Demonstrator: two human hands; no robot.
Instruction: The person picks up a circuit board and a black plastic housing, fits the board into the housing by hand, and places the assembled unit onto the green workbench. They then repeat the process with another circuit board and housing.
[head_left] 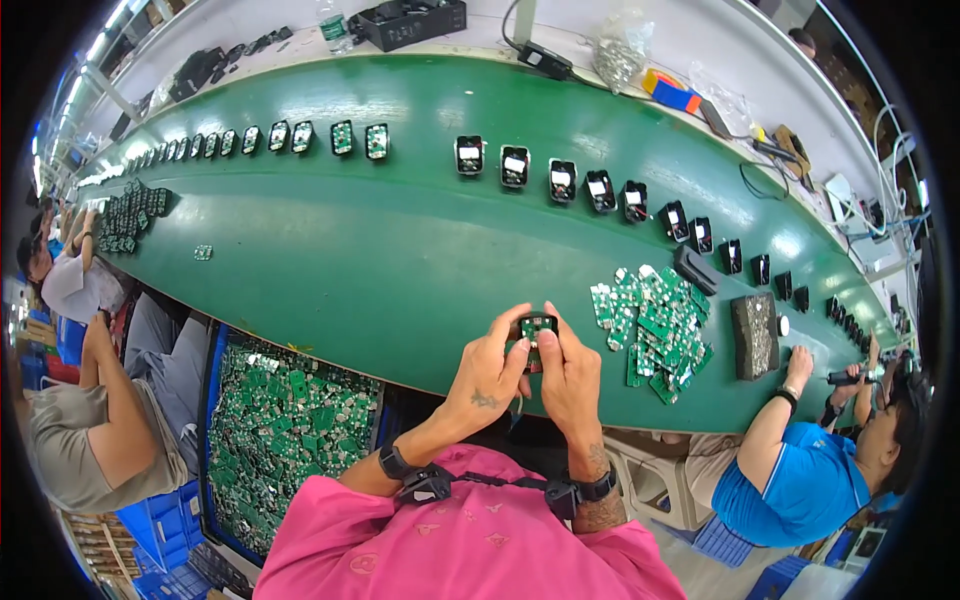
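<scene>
Near the front edge of the green table, my left hand [486, 372] and my right hand [571, 384] are both closed around a small black plastic housing [526, 320]. A green circuit board [537, 331] shows in its open top, and both thumbs press on or beside it. Fingers hide the housing's sides. To the right of my hands lies a loose pile of green circuit boards [665, 325]. Beyond my hands, a row of black housings with white parts inside [515, 167] runs off to the right. Another row, with green boards in them [376, 142], runs to the far left.
A blue-edged bin of circuit boards [290, 430] stands below the table at left. A dark block [755, 337] and a black case [696, 270] lie right of the pile. People sit on both sides, one in a blue shirt [800, 480]. Dark boards [132, 214] are stacked far left.
</scene>
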